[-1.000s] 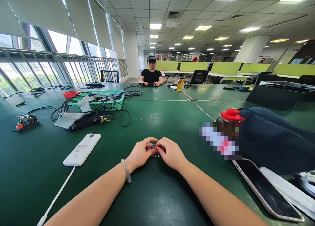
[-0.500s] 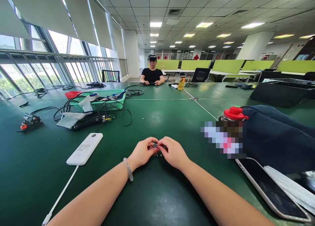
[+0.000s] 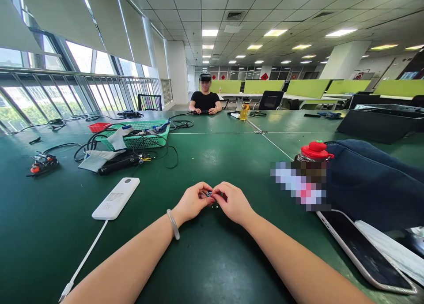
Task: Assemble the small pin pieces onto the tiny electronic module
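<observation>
**Small electronic component held at the fingertips, mid-table**

The left hand is pinching the small electronic component between thumb and forefinger, over the green tabletop. The right hand is meeting it from the right, thumb and forefinger pressed together at its edge — whether they are gripping it, I cannot tell. The component is sitting directly between the two sets of fingertips, neither hand clearly nearer; its long axis is too covered to read. A small dark piece is showing just below the fingertips, on the wearer's side, its long axis running left to right — joined or separate, I cannot tell. A white power bank is lying well to the left, a smartphone well to the right.
</observation>
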The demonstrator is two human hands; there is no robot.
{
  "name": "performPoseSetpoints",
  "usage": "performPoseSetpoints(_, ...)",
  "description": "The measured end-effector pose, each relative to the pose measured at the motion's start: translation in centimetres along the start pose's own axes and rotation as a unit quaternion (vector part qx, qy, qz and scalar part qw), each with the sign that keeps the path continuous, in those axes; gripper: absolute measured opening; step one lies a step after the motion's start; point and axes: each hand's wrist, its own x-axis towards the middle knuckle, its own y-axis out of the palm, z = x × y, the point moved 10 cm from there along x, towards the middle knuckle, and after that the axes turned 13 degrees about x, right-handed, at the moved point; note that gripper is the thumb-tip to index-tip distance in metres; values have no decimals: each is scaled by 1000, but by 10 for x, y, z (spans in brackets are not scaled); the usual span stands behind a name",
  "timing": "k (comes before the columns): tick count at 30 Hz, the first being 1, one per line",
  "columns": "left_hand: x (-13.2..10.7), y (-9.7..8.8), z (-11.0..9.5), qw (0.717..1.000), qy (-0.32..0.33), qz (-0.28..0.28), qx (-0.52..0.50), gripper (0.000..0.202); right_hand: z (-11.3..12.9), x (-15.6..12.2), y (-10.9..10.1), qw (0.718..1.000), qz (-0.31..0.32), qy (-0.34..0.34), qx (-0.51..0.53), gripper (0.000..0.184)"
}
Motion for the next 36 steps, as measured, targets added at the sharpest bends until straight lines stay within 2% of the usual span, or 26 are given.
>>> performPoseSetpoints(18, -1, 1, -1, 1000, 1, 7, -5, 22, -2, -1, 2, 1000, 2, 2, -5, 8)
performPoseSetpoints(30, -1, 2, -3, 1000, 9, 11, -6, 22, 4, 0, 2, 1000, 16, -9, -1, 14)
performPoseSetpoints(36, -1, 2, -2, 1000, 6, 11, -8, 21, 2, 0, 2, 1000, 16, -5, -10, 11)
